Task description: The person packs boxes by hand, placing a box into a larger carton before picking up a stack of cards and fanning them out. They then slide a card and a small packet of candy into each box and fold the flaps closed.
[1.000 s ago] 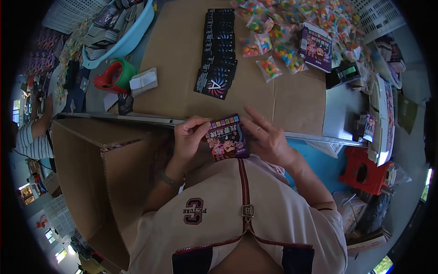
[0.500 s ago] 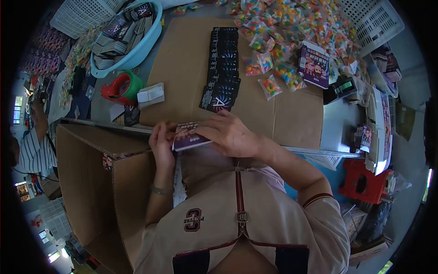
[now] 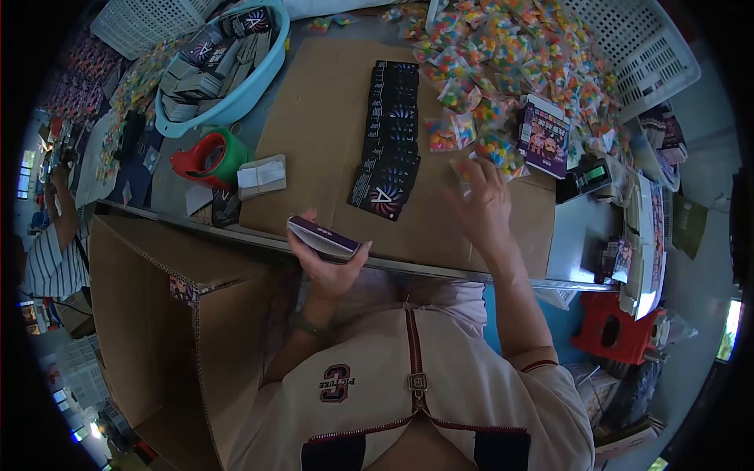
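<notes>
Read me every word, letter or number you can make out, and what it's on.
"A": nearest black card on the cardboard.
"A": another card in the blue basin.
"PICTURE": shirt, upside down.
Too small or blurred: held box, purple box by the candy packets, zip pull, other print.

The right hand (image 3: 488,206) partly hides a candy packet (image 3: 458,168), perhaps touching it; the top edge crops the left basket (image 3: 149,25).

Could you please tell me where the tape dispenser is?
In the head view, the tape dispenser is at left, below the blue basin, beside the white stack.
</notes>
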A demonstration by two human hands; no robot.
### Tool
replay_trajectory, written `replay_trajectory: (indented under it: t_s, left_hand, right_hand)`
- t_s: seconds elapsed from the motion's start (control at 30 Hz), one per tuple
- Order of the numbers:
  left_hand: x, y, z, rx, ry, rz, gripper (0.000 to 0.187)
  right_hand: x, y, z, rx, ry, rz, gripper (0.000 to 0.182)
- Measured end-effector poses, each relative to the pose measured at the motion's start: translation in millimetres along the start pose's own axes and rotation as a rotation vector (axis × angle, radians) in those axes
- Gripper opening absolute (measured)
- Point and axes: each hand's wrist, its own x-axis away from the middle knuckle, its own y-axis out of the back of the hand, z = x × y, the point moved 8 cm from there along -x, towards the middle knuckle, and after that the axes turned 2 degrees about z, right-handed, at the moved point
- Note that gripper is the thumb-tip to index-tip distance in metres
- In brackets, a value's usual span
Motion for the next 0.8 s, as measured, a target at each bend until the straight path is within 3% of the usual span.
replay_trajectory:
  t_s: [0.17,0.23,0.27,0.33,0.47,0.53,0.57,0.63,0.8]
  left_hand:
    - [0,1,5,-0.025,-0.02,0.012,0.114]
    - [-2,0,0,-0.07,-0.064,0.02,0.115]
    - [-1,-1,1,-0.072,-0.063,0.019,0.115]
    - [1,0,8,-0.003,-0.006,-0.002,0.115]
    - [-2,2,2,-0.042,-0.064,0.008,0.115]
    - [-1,2,-1,-0.053,-0.1,0.015,0.115]
    - [0,3,0,-0.054,-0.099,0.01,0.115]
    - [0,1,3,-0.071,-0.05,0.026,0.114]
    - [0,0,7,-0.101,-0.057,0.023,0.113]
  right_hand:
    - [19,-16,-26,0.168,-0.046,0.056,0.032]
    - [18,-19,-18,-0.193,-0.103,-0.003,0.023]
    - [17,-24,-8,-0.194,-0.102,-0.002,0.023]
    - [12,-28,45,-0.331,0.168,-0.042,0.018]
    - [10,-55,92,-0.175,0.368,0.119,0.021]
    - [10,-64,86,-0.214,0.3,0.266,0.04]
    - [6,-64,84,-0.214,0.305,0.269,0.04]
    - [-11,-53,59,-0.105,0.071,0.1,0.059]
    - [-34,-66,41,-0.009,-0.059,0.28,0.071]
